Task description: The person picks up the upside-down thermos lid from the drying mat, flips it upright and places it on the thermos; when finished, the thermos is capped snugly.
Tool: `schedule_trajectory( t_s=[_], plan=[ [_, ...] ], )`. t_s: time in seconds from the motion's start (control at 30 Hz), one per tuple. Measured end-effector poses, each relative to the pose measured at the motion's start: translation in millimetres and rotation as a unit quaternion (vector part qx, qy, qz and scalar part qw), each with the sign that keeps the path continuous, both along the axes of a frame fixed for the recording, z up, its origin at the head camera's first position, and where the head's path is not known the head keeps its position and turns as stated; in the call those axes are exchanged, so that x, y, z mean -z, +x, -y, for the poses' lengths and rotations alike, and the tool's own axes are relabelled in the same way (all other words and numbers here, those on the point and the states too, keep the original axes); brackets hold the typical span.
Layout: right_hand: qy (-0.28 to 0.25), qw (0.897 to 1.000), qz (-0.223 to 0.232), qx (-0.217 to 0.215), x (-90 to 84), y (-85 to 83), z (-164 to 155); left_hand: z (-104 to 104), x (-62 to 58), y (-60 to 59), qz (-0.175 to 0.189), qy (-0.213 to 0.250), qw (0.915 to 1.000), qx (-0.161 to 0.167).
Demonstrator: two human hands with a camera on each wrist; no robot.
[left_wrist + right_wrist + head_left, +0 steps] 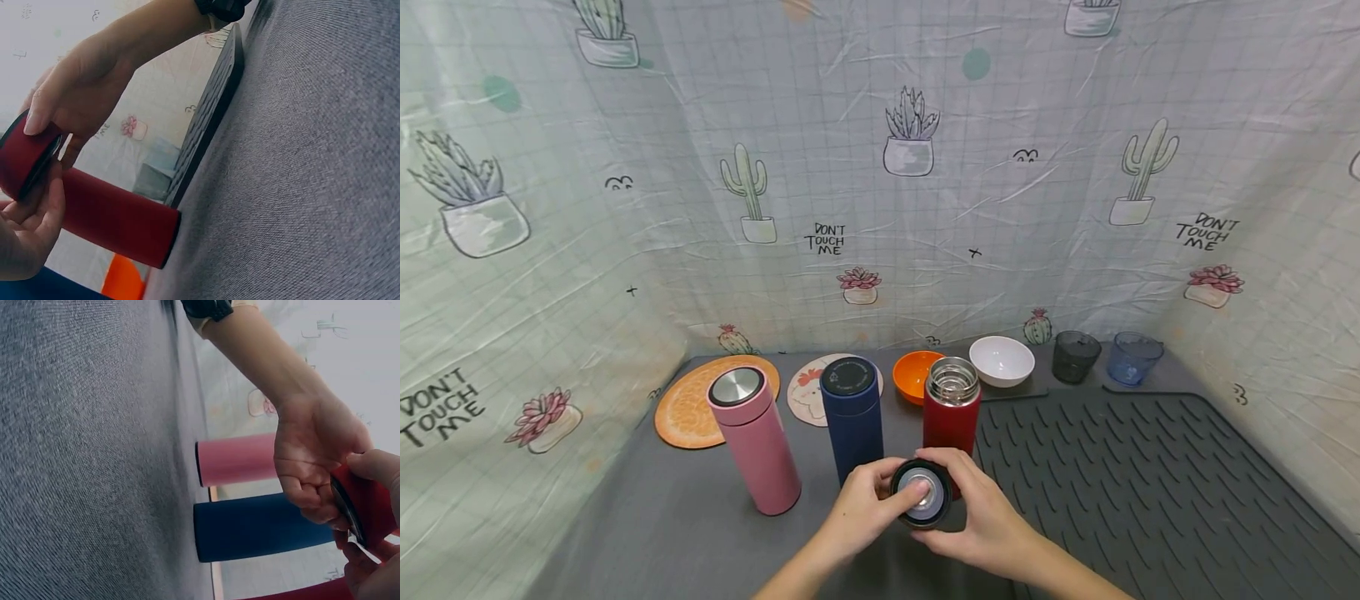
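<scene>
Both hands are on a red thermos lid (936,505), its black-rimmed underside and grey centre facing the head camera. My left hand (867,510) holds it from the left, the thumb tip pressed on the centre. From the right, my right hand (985,521) grips the rim between thumb and fingers; the red outer wall shows in the left wrist view. Just behind the lid stands the uncapped red thermos (951,417), upright with its steel mouth bare and its lower part partly hidden. A blue thermos (853,425) stands capped beside it, left of centre.
Farther left is a capped pink thermos (760,458). An orange-slice mat (681,408) and a round patterned mat (805,400) lie behind. Orange (910,377) and white (1002,363) bowls and two dark cups (1075,358) line the back. A ridged black mat (1120,467) covers the right.
</scene>
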State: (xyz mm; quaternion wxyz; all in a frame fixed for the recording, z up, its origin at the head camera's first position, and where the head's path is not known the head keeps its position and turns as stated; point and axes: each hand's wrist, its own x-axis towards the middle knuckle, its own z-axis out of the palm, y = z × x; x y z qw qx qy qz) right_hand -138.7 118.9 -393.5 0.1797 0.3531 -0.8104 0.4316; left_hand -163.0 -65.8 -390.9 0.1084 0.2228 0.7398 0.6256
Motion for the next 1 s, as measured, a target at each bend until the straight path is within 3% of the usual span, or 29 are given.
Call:
schedule_trajectory(
  t_s=[0.27, 0.37, 0.43, 0.53, 0.63, 0.7, 0.83, 1.0],
  plan=[
    [-0.019, 0.999, 0.047, -0.006, 0.8, -4.4, -7, 4, -6.2, 2.8, -0.052, 0.007, 0.9978, -0.041],
    [-0.036, 0.996, 0.086, -0.011, -1.0, -4.9, -9, 5, -9.5, 5.0, -0.107, -0.001, 0.9915, -0.073],
    [-0.047, 0.993, 0.105, -0.015, -2.1, -4.8, -10, 6, -10.9, 5.7, -0.173, -0.01, 0.9804, -0.095],
    [-0.058, 0.992, 0.112, -0.02, -2.3, -5.0, -11, 7, -11.6, 4.9, -0.299, -0.028, 0.9462, -0.121],
    [-0.068, 0.991, 0.116, -0.029, -1.2, -5.2, -11, 8, -11.8, 2.8, -0.421, -0.033, 0.8987, -0.119],
    [-0.079, 0.987, 0.132, -0.045, -0.5, -5.5, -11, 8, -11.8, 1.8, -0.481, -0.025, 0.8707, -0.099],
    [-0.112, 0.974, 0.165, -0.108, -0.4, -5.7, -10, 7, -12.5, -0.4, -0.569, -0.004, 0.8216, -0.04],
    [-0.137, 0.96, 0.173, -0.173, -0.3, -4.2, -9, 3, -16.4, -0.8, -0.641, 0.003, 0.7671, 0.008]
  ],
)
